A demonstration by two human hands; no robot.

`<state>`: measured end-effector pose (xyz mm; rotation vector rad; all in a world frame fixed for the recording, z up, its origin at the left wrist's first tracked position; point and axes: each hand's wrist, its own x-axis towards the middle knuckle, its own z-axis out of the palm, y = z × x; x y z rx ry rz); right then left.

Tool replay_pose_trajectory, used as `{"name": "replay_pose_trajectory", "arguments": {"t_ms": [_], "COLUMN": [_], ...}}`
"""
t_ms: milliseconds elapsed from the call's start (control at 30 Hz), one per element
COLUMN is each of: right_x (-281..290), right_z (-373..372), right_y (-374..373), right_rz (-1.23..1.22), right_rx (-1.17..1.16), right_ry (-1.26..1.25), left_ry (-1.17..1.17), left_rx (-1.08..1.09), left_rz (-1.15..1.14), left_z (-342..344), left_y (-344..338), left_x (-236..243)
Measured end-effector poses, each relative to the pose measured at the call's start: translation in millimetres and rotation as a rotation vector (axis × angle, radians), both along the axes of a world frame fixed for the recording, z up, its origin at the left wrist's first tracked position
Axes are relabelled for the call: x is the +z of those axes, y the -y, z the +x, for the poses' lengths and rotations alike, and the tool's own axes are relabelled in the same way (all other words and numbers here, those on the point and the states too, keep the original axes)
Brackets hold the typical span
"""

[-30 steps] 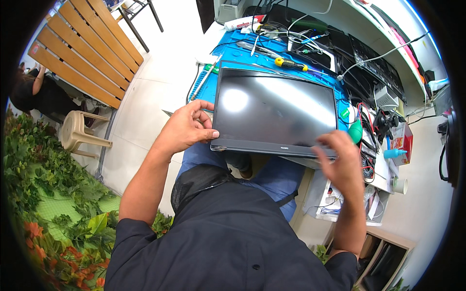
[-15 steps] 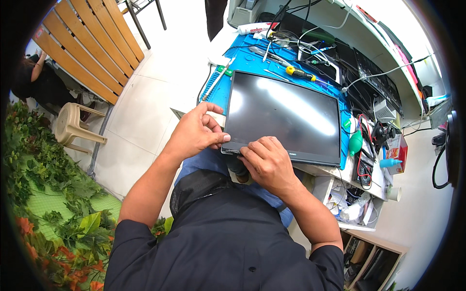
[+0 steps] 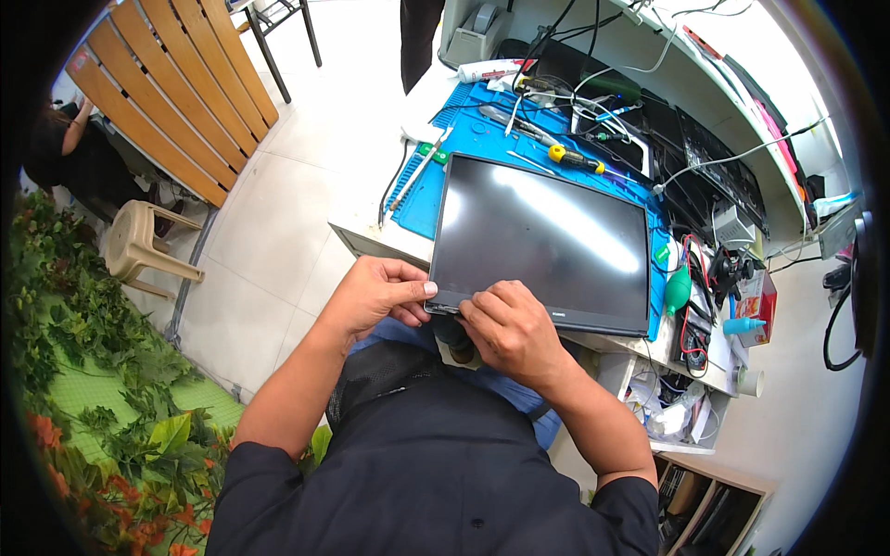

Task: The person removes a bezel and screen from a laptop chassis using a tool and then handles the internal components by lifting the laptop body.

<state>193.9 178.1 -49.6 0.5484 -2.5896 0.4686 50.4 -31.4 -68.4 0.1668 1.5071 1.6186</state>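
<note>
A dark laptop screen (image 3: 538,243) with a black lower bezel lies at the near edge of the bench, bright reflections across its glass. At its near left corner my left hand (image 3: 375,295) is closed, the thumb on the frame and the other fingers curled beside and below it. My right hand (image 3: 508,326) pinches the lower edge a little to the right, its fingertips partly hidden behind the knuckles. Between both hands a narrow strip with metallic parts (image 3: 443,309) shows along the edge, too small to make out clearly.
Beyond the screen, a blue work mat (image 3: 473,125) holds a yellow-and-black screwdriver (image 3: 577,159), tweezers and cables. A green air blower (image 3: 678,289) and a light-blue bottle (image 3: 742,326) are to the right. An open drawer (image 3: 669,408) sits below. Another person (image 3: 74,162) is far left.
My left hand's fingers, raised and spread before, are now lowered and curled around the corner. My right hand stays at the lower edge. The bench and screen sit slightly lower in the picture.
</note>
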Motion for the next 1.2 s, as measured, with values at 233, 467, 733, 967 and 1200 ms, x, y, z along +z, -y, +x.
{"name": "replay_pose_trajectory", "arguments": {"t_ms": [233,467,733,967,1200], "right_x": [1,1,-2,0,1], "right_z": [-3,-3,-4,-6,-6], "right_y": [-2,-3,-4,-4,-5], "right_rz": [0.008,0.024,0.031,0.033,0.013], "right_rx": [0.012,0.022,0.025,0.034,0.034], "right_ry": [-0.013,-0.028,-0.023,-0.021,-0.02], "left_ry": [0.021,-0.022,0.014,-0.029,0.033], "left_rx": [0.035,0.055,0.065,0.1,0.023], "left_rz": [-0.017,0.026,-0.024,0.016,-0.005], "left_z": [-1,2,-4,-3,-4], "left_y": [-2,-4,-5,-8,-3], "left_x": [1,-6,-1,-10,-5]}}
